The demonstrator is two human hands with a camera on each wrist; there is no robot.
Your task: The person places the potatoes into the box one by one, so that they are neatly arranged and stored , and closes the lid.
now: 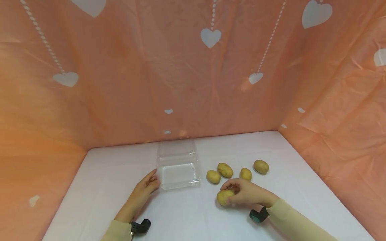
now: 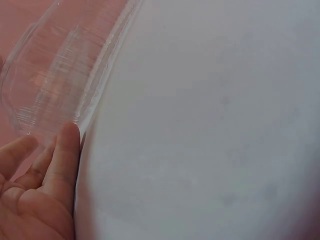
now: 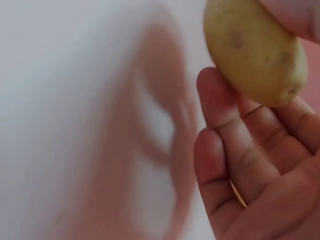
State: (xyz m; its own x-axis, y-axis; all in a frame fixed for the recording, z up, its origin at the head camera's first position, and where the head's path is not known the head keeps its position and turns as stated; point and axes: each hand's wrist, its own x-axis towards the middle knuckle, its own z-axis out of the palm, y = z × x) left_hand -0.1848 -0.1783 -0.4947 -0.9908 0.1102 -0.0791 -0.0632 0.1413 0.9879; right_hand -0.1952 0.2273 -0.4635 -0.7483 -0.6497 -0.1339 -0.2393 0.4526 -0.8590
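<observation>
My right hand [image 1: 250,193] pinches a yellow potato [image 1: 223,198] between thumb and fingers, close over the white cloth. Up close in the right wrist view, the smooth oval potato [image 3: 255,55] has the thumb on one side and fingertips on the other. A clear plastic clamshell box [image 1: 180,184] stands left of it, its lid [image 1: 177,147] folded back toward the wall. At the box's left side is my left hand [image 1: 143,189], fingertips right at the wall. Slightly bent, loose fingers [image 2: 65,160] meet the clear plastic in the left wrist view.
Several more potatoes lie between the box and the right side: one [image 1: 213,176] nearest the box, another [image 1: 225,170] beside it, then one [image 1: 245,174] behind my right hand and one [image 1: 261,167] farther right. Orange cloth walls [image 1: 187,83] with white hearts enclose the table.
</observation>
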